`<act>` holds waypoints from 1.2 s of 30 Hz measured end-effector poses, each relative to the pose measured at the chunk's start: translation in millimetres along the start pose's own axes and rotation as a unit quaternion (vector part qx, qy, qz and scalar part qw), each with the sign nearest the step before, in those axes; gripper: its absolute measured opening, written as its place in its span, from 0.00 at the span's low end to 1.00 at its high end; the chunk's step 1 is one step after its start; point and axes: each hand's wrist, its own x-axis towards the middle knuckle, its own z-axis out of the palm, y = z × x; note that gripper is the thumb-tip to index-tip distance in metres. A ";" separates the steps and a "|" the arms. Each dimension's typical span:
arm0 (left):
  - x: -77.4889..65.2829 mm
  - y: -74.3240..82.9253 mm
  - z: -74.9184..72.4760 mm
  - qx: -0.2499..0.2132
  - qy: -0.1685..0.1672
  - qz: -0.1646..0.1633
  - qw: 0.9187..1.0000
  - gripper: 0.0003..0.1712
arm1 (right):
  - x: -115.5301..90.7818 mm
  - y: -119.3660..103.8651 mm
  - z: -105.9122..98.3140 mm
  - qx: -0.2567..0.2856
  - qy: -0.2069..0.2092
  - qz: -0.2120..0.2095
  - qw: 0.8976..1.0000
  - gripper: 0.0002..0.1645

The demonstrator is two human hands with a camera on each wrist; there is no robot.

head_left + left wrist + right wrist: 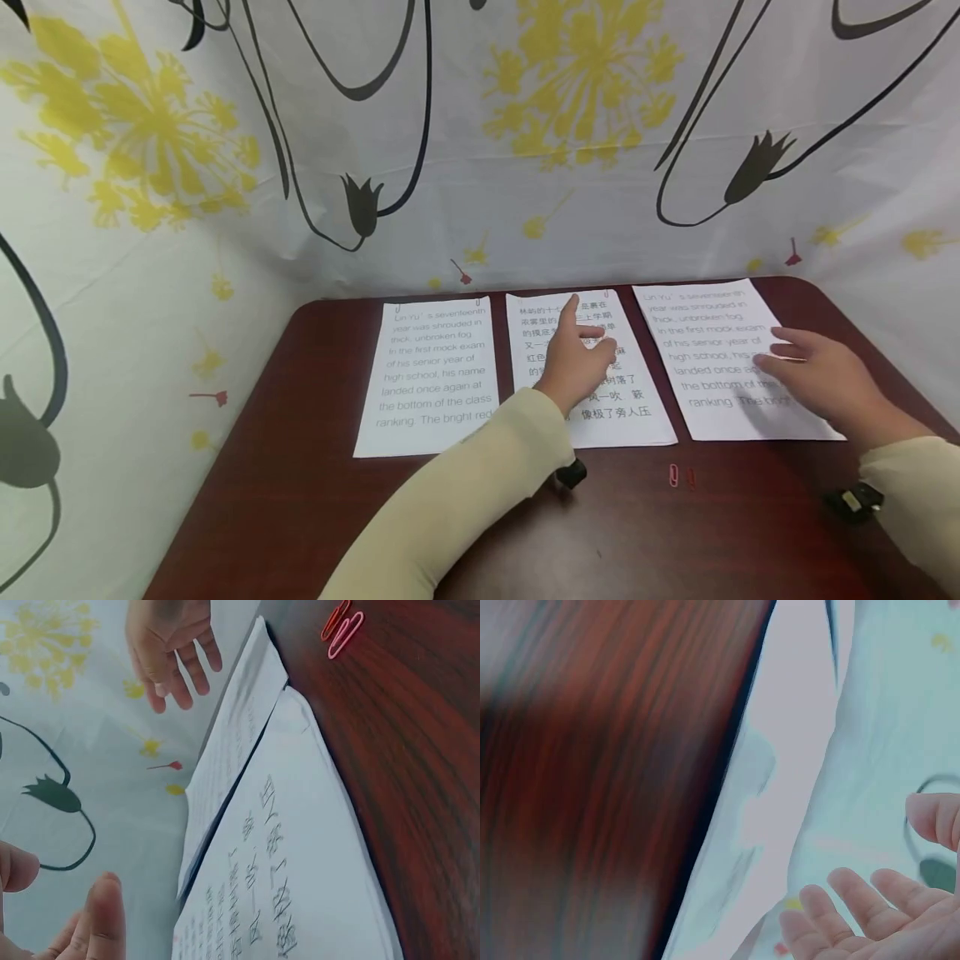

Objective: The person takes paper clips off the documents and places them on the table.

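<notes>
My left hand hovers over the middle stack of paper, which is printed with Chinese characters; its fingers are loosely spread with nothing held. My right hand is above the right paper stack, printed in English. In the right wrist view, its fingers are relaxed and apart, and the palm holds nothing. A third stack, the left English-printed paper, lies beside the middle one. Small clips sit at the top corners of the left and middle stacks. No clip can be made out on the right stack.
A pink paper clip and a red paper clip lie on the dark wooden table, in front of the papers. Behind and to the left hangs a white patterned cloth with yellow flowers.
</notes>
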 end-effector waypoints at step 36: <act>-41.7 -30.6 -84.2 0.001 0.053 -0.107 0.993 0.54 | -26.4 -107.1 75.3 0.112 -0.107 -0.118 0.981 0.46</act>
